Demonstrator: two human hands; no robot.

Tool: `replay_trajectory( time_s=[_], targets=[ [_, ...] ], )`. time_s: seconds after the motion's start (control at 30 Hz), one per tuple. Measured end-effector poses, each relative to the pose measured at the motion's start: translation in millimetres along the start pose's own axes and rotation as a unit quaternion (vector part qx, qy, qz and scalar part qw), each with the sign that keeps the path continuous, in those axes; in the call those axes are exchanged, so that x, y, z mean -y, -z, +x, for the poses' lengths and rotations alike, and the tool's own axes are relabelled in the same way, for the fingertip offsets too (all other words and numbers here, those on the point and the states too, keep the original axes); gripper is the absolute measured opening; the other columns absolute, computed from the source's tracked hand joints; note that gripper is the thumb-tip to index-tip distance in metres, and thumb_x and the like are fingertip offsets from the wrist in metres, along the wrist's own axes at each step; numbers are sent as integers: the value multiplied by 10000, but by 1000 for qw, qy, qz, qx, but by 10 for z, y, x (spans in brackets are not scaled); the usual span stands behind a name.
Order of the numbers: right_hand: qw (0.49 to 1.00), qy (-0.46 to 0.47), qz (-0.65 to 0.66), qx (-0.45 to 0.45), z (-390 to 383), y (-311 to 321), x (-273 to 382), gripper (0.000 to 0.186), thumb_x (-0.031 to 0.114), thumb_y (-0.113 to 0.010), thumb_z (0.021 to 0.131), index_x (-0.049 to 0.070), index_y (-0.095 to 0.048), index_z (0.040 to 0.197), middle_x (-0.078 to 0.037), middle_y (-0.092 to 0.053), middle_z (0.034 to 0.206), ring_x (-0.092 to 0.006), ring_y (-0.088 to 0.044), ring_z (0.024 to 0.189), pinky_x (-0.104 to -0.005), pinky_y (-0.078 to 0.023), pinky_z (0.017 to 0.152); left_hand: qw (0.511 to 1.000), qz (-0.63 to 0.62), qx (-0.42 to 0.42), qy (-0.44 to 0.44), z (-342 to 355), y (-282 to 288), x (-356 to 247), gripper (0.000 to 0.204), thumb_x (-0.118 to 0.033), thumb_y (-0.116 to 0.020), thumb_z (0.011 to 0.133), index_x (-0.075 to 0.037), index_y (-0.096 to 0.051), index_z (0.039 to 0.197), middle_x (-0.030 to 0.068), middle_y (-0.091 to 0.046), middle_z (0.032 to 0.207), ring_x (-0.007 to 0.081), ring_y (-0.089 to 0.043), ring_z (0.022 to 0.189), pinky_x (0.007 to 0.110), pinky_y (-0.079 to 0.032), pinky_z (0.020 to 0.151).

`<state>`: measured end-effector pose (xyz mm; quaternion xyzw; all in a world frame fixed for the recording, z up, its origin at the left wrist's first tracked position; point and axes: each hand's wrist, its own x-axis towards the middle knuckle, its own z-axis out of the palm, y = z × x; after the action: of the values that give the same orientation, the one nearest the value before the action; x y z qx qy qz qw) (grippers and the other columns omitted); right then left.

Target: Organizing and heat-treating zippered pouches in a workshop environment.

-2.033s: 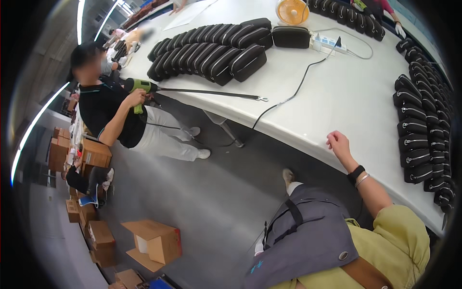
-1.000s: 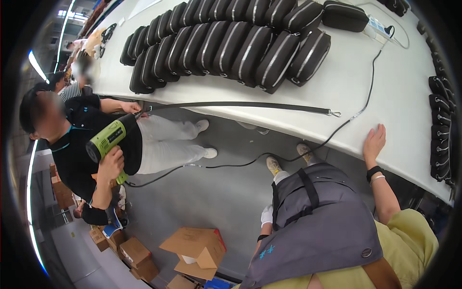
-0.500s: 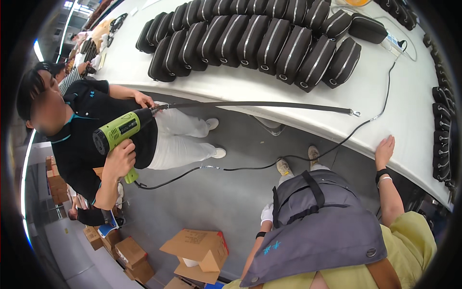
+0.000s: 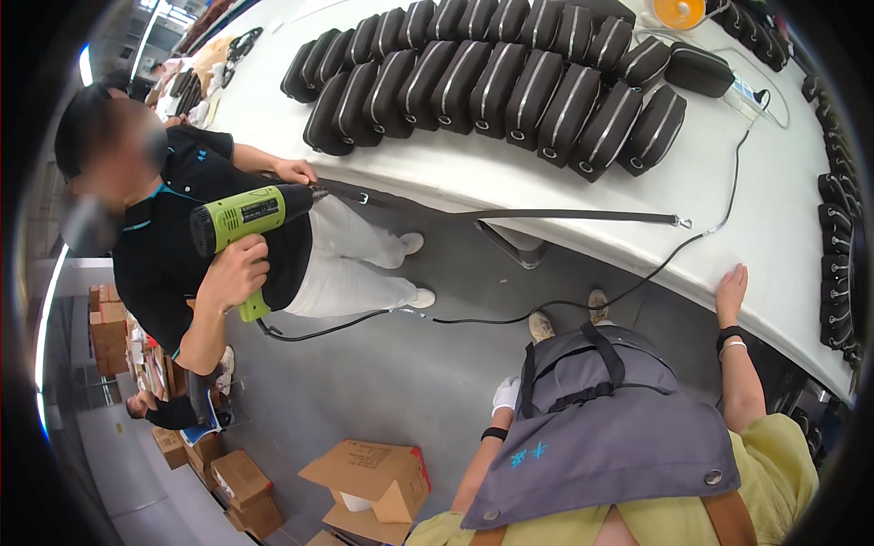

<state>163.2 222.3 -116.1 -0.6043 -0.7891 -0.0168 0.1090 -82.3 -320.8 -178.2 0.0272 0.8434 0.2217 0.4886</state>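
Observation:
My right hand (image 4: pixel 731 293) lies flat on the edge of the white table (image 4: pixel 701 250), fingers stretched out, holding nothing. In a white glove, my left hand (image 4: pixel 507 393) hangs low beside the grey apron (image 4: pixel 601 432) I wear; its fingers are not clear enough to read. Across from me a co-worker (image 4: pixel 173 227) grips a green heat gun (image 4: pixel 250 214) in one hand. The other hand holds a black strap (image 4: pixel 574 216) near the nozzle. The strap stretches along the table's front edge and ends in a metal snap hook.
Black zipped pouches (image 4: pixel 496 91) stand in two rows on the table, with more along its right edge. A black power cord (image 4: pixel 473 320) runs from the heat gun across the gap to a power strip (image 4: pixel 742 86). An open cardboard box (image 4: pixel 373 482) sits on the floor.
The co-worker's strap hand has moved back from the nozzle, and a buckle now shows on the strap. The heat gun has shifted slightly right in view. My hands stay in place.

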Motion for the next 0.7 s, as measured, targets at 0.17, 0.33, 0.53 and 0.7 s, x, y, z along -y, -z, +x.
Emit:
replay_trajectory(
  time_s=[0.17, 0.33, 0.53, 0.7],
  targets=[
    [999, 23, 43, -3, -100, 2, -17, 448, 156, -420, 982, -72, -399, 1366, -264, -383, 1432, -390, -362, 1344, -419, -307, 1128, 1000, 5, 11, 5, 71, -57, -2, 466, -401, -446, 920, -90, -632, 1214, 182, -617, 1237, 351, -564, 1178, 412, -444, 990],
    [998, 29, 36, -30, -128, 18, -229, 464, 151, -444, 966, -79, -403, 1367, -265, -388, 1431, -388, -351, 1355, -434, -280, 1145, 997, 46, 22, -55, 158, -92, -32, 468, -411, -451, 925, -84, -635, 1204, 181, -620, 1227, 354, -565, 1170, 413, -443, 988],
    [986, 17, 162, 29, -218, 266, 140, 502, 104, -514, 892, -86, -415, 1346, -268, -407, 1424, -390, -350, 1358, -434, -273, 1149, 995, -84, 35, -44, 610, -135, 600, 447, -410, -505, 924, -94, -646, 1207, 144, -641, 1217, 313, -571, 1178, 385, -442, 986],
    [983, -24, 175, 53, -375, 633, 132, 483, 82, -533, 876, -66, -442, 1326, -250, -424, 1414, -380, -388, 1334, -413, -315, 1127, 994, 55, 20, -92, 914, -305, 672, 471, -414, -527, 905, -87, -637, 1226, 169, -654, 1189, 331, -591, 1157, 386, -460, 962]
  ],
)
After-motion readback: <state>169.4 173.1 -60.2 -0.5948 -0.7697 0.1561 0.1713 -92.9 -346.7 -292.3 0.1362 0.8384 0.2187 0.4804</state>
